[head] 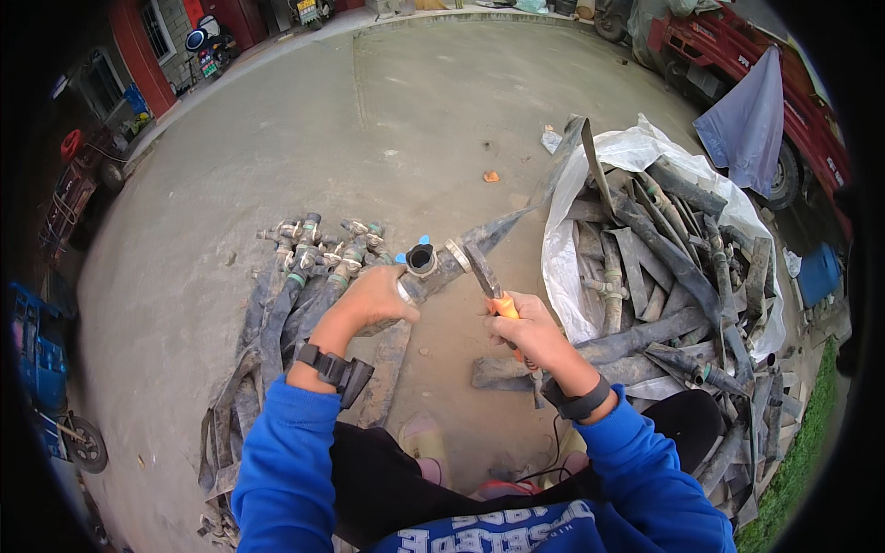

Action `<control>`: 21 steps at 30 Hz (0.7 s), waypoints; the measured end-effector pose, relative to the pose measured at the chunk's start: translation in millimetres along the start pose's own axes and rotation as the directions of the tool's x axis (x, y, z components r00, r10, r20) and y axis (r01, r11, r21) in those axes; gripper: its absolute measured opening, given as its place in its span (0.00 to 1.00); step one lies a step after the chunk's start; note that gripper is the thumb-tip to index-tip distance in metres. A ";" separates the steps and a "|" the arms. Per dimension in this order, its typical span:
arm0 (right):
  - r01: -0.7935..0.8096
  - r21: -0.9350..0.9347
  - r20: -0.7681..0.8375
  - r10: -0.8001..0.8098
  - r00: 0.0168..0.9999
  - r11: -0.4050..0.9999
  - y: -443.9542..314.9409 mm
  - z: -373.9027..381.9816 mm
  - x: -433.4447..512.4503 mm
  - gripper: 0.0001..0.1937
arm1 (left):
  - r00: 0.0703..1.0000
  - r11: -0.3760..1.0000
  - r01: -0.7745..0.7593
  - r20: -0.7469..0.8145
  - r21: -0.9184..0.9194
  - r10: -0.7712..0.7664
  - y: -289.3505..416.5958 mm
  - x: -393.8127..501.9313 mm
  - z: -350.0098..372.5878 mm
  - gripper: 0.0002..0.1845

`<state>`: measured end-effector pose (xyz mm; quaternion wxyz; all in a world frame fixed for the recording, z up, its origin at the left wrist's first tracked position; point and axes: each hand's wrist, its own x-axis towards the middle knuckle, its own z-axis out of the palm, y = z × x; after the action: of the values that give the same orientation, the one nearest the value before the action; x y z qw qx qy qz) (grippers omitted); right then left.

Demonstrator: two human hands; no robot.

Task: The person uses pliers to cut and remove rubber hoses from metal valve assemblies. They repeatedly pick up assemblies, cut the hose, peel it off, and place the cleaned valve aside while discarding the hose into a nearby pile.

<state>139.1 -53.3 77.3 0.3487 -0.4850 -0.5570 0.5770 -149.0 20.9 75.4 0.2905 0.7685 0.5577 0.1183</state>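
My left hand (pixel 373 297) grips a dirty plastic tee fitting (pixel 434 278) near its left clamp ring. From the tee rises a short black-mouthed outlet (pixel 420 259), with blue tabs (pixel 424 240) beside it. A flat, muddy layflat hose (pixel 494 231) runs from the fitting's far end up toward the white sack. Orange-handled pliers (pixel 492 280) are held in my right hand (pixel 529 328). Their metal jaws touch or lie very close to the pale hose clamp (pixel 457 256); whether they grip it cannot be told.
Hoses with valve fittings (pixel 304 256) lie piled on the left. To the right, a white woven sack (pixel 561 249) overflows with cut hose pieces (pixel 657 242). A red cargo vehicle (pixel 747 83) stands at the upper right, near a blue container (pixel 819 274). Concrete ground (pixel 276 138) stretches ahead.
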 end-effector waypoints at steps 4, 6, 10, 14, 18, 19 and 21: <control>-0.099 0.074 0.053 0.095 0.994 0.992 -22.3 3.9 1.7 0.10 | 0.998 0.996 0.015 -0.054 0.091 -0.011 13.5 3.7 7.0 0.34; -0.105 0.089 0.136 0.092 0.986 0.990 -27.0 -0.3 -1.7 0.13 | 0.994 0.983 0.058 -0.106 0.177 -0.040 22.4 1.6 7.9 0.33; -0.061 -0.054 0.200 0.070 0.977 0.997 -18.0 -10.8 -7.7 0.21 | 0.980 0.951 0.120 -0.185 0.286 -0.068 29.2 -3.5 10.3 0.30; -0.009 -0.059 0.184 0.020 0.983 0.998 -7.6 -7.7 -13.6 0.14 | 0.977 0.941 0.061 -0.214 0.332 0.012 23.3 -6.4 13.1 0.30; 0.141 -0.180 -0.025 -0.148 0.989 0.974 -11.4 -0.2 -26.7 0.15 | 0.945 0.928 -0.060 -0.280 0.367 0.172 22.2 -6.8 15.5 0.30; 0.184 -0.176 -0.086 -0.201 0.976 0.967 -13.4 0.3 -29.5 0.15 | 0.955 0.927 -0.032 -0.262 0.373 0.139 23.0 -7.1 15.8 0.29; 0.255 -0.231 -0.082 -0.280 0.956 0.939 -17.0 0.7 -31.0 0.12 | 0.971 0.922 0.019 -0.228 0.387 0.076 24.8 -5.9 15.2 0.28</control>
<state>144.9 -80.4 99.3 0.3997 -0.4719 -0.6571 0.4309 -123.9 5.4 78.4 0.0623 0.7988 0.5896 0.1018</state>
